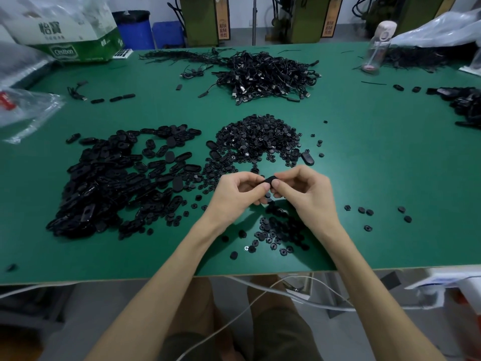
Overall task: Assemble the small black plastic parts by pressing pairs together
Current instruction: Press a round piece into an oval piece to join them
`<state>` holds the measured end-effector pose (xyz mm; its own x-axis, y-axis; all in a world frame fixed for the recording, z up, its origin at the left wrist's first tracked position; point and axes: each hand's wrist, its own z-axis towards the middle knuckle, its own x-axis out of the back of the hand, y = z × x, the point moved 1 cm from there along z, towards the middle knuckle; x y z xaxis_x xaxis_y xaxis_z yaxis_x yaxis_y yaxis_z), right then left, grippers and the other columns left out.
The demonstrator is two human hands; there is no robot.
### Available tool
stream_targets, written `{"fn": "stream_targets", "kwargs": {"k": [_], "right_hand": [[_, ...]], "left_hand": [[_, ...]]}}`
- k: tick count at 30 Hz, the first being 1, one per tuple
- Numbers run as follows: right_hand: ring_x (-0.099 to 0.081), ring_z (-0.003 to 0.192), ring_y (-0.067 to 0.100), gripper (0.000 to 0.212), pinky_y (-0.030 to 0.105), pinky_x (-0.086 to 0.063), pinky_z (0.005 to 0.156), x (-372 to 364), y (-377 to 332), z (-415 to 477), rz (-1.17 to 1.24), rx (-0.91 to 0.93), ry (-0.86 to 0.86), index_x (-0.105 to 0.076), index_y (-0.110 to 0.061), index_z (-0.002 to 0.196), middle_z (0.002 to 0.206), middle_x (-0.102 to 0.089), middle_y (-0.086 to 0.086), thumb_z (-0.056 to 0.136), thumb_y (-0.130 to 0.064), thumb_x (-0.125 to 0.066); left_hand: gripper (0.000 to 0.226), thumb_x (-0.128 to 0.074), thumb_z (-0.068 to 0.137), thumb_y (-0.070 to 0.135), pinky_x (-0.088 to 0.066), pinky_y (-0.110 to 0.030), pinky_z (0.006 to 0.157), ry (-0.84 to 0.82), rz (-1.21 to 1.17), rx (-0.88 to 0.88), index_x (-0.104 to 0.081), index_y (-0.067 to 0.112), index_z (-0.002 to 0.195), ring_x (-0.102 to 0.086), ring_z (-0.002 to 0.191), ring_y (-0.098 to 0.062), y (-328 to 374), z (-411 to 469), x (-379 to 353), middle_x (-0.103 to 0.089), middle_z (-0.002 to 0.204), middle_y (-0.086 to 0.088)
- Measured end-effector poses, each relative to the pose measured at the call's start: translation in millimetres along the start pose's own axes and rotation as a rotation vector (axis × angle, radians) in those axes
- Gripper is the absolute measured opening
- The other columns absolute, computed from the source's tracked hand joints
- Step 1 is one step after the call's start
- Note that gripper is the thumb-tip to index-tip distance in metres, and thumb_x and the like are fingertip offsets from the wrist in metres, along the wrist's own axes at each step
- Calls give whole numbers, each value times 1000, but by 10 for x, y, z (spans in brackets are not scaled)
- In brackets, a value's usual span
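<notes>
We are working at a smooth green table (364, 178); a cardboard box (70, 35) is standing at the upper left, a clear bottle (377, 48) at the upper right. Glossy oval shells (109, 183) are lying heaped at the left, small round pieces (260, 139) in the centre, tangled cables (268, 76) near the top. Just below centre, our left hand (234, 194) and right hand (304, 194) are both pinching one small black part (268, 181) with curled fingers.

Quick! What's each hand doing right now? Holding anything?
Left hand: closed, pinching the small black part.
Right hand: closed, pinching the same small black part from the other side.
</notes>
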<state>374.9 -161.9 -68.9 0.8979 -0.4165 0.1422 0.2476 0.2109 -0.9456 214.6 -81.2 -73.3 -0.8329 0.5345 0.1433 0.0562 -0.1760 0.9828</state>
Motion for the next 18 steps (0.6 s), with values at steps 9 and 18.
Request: {"fn": "stream_targets", "kwargs": {"k": [9, 18], "right_hand": [[-76, 79, 25, 11, 36, -63, 76, -7, 1, -16, 2, -9, -15, -72, -12, 89, 82, -78, 5, 88, -4, -79], [-76, 73, 17, 9, 20, -57, 69, -14, 12, -15, 9, -7, -28, -70, -8, 90, 79, -78, 2, 88, -4, -78]], "left_hand": [[11, -71, 95, 2, -56, -20, 67, 4, -12, 9, -71, -6, 103, -69, 66, -11, 3, -4, 1, -75, 75, -4], [8, -69, 96, 1, -58, -24, 72, -33, -18, -25, -72, 3, 103, -73, 74, -15, 10, -21, 2, -77, 85, -15]]}}
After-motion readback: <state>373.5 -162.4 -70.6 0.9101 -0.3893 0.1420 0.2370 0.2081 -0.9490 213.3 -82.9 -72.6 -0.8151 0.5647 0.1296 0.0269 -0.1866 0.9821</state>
